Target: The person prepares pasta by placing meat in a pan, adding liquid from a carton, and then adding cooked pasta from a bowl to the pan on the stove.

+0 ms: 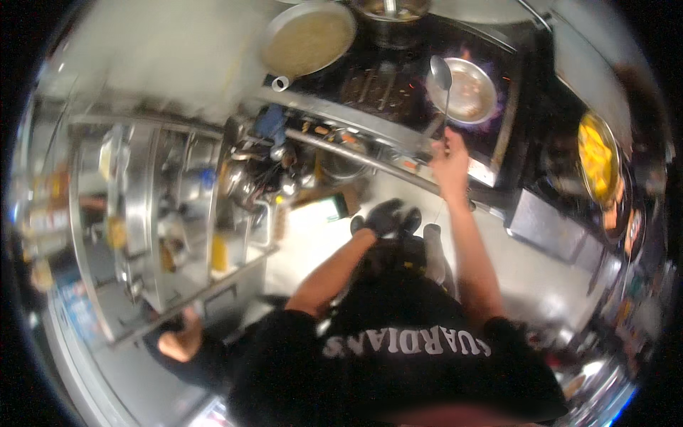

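Observation:
My right hand (pixel 450 163) is closed around the thin handle of a long metal spoon (pixel 441 73). The spoon's bowl overlaps the left rim of a shallow metal pan (pixel 472 93); whether it touches the pan cannot be told. Small pieces of food lie in the pan, and bluish flames show around it on the range (pixel 384 91). Low in front of my body is my left hand (pixel 385 218), apparently in a black glove. It blends with dark shapes near my feet, so its fingers are unclear and nothing can be made out in it.
A large pan of liquid (pixel 309 42) and a metal pot (pixel 392 13) stand at the back of the range. A bowl of yellow food pieces (pixel 596 159) sits at right. Metal shelving (pixel 152 213) rises at left, with a person's arm (pixel 179 341) near it.

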`<control>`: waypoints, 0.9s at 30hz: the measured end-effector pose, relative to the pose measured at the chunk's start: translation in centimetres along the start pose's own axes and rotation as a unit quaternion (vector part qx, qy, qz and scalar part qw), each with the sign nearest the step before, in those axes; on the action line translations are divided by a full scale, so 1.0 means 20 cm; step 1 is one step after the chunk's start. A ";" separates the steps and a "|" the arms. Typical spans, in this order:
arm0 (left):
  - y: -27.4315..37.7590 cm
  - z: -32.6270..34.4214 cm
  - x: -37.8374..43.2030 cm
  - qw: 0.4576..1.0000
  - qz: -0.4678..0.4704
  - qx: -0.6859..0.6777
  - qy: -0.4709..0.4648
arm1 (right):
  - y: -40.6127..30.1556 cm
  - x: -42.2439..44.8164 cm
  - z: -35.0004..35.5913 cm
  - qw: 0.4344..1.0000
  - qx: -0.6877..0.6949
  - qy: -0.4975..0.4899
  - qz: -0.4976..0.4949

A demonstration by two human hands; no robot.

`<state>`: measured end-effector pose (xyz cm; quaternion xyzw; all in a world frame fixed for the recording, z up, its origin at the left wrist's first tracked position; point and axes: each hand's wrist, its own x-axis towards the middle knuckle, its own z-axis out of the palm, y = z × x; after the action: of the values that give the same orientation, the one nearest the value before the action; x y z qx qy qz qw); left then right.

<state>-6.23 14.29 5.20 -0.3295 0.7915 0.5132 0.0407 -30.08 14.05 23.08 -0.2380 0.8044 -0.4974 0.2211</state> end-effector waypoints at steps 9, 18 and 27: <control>-0.29 -0.54 -0.79 0.964 -0.150 0.094 0.197 | 0.52 0.41 1.17 0.987 -0.070 0.087 -0.114; -0.95 -0.46 -1.87 0.774 -0.256 -0.059 0.577 | 0.20 0.03 1.17 0.879 -0.388 0.015 -0.278; -0.28 -2.82 -3.22 0.216 -0.146 0.555 0.790 | -0.46 -0.93 1.87 0.877 -0.169 -0.229 -0.388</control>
<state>62.53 -3.60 53.12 -0.5699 0.4396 -0.5943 -0.3588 8.26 -4.42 18.30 -0.6720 0.6461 -0.3314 0.1454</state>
